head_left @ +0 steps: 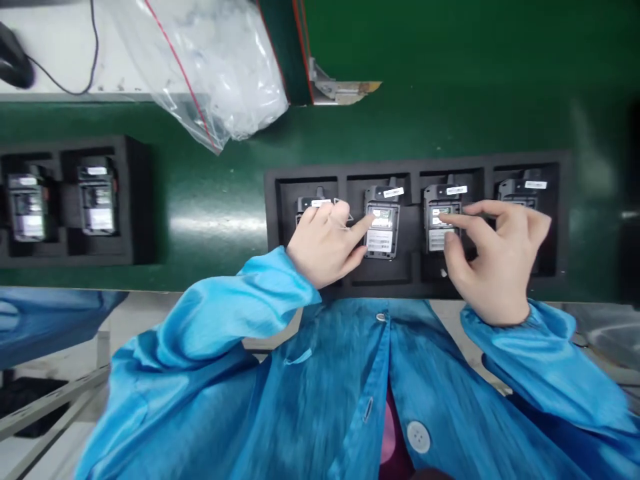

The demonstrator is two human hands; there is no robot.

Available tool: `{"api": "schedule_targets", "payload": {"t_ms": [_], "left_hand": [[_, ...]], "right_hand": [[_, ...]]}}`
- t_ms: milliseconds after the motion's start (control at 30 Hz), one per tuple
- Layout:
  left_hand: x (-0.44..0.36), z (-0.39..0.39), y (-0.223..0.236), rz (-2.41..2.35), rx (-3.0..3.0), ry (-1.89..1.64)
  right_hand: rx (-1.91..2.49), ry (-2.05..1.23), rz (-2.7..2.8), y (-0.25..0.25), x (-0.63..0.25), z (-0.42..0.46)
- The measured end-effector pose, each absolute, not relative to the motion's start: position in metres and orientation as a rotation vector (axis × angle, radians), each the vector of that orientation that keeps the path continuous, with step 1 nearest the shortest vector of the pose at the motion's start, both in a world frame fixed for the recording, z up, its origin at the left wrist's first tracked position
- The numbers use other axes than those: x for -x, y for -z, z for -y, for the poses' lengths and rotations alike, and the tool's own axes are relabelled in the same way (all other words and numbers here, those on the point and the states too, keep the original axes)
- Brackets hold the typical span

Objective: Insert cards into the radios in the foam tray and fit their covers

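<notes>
My left hand (327, 245) reaches over the black foam tray (380, 290), its index finger stretched onto the second handheld electronic device (383, 230). The thumb lies just below, apart from the index finger; the other fingers curl, and nothing shows in them. That device lies face down with white labels and a clear-windowed recess. My right hand (495, 257) is open over the third device (436, 223), index fingertip at its recess and thumb near its lower label. My left hand partly covers the leftmost device (320, 201); my right hand partly covers the rightmost device (520, 190).
Another foam tray (135, 220) with two similar devices sits to the left on the green table (215, 200). A clear plastic bag (240, 80) lies behind, beside a metal bracket (345, 92). A black cable (95, 47) runs at the upper left.
</notes>
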State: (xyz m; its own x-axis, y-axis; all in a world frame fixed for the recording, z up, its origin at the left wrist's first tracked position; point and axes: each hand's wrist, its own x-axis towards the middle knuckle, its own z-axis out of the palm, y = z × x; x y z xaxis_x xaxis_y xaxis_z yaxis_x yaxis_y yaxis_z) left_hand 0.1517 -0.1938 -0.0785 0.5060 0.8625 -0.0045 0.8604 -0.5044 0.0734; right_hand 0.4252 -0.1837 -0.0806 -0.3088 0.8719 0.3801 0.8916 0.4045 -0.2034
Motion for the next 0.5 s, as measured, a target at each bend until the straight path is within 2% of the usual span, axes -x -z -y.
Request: {"api": "schedule_targets", "payload": {"t_ms": [300, 433, 500], "left_hand": [[-0.156, 0.172, 0.091, -1.449, -2.755, 0.006], [-0.152, 0.163, 0.103, -1.440, -2.732, 0.030], [-0.151, 0.162, 0.106, -1.518, -2.716, -0.007]], "right_hand": [[1.701, 0.308, 1.814, 0.063, -0.529, 0.193], [2.122, 0.318, 1.499, 0.050, -0.625, 0.167], [2.337, 0.223, 1.318, 0.042, -0.680, 0.153]]}}
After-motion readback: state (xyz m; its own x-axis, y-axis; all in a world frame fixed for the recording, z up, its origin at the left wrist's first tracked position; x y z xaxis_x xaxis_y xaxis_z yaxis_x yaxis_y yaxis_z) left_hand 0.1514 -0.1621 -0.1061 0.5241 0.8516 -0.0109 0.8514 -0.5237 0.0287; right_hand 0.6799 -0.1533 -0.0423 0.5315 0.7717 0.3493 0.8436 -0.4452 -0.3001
